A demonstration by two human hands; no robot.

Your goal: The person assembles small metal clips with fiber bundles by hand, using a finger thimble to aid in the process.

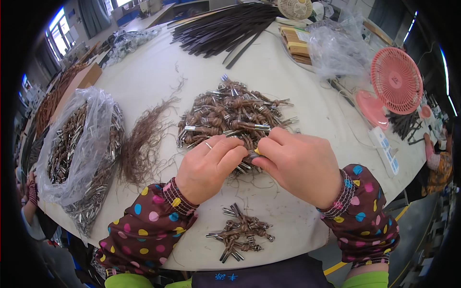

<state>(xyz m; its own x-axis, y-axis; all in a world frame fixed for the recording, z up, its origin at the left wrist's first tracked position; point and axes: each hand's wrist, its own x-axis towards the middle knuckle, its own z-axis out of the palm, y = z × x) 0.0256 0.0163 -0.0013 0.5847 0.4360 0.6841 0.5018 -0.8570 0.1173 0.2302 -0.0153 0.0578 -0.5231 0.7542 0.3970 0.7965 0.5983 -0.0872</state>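
Note:
My left hand [207, 165] and my right hand [301, 165] meet at the near edge of a large pile of knotted brown cords with silvery metal ends [230, 113]. Both are closed in a pinch, thumbs and fingertips nearly touching. Between them sits a short piece of brown cord [249, 155], mostly covered by the fingers. A small yellow bit shows at my right fingertips; what it is I cannot tell. Nearer to me, below the hands, lies a smaller heap of the same knotted cords [241, 234].
Left stands a clear plastic bag [72, 168] full of such cords, beside loose brown threads [146, 139]. Dark strips [223, 29] lie at the back. On the right are a pink fan [396, 79], a white power strip [384, 150] and plastic wrap [338, 45]. Other people sit at both sides.

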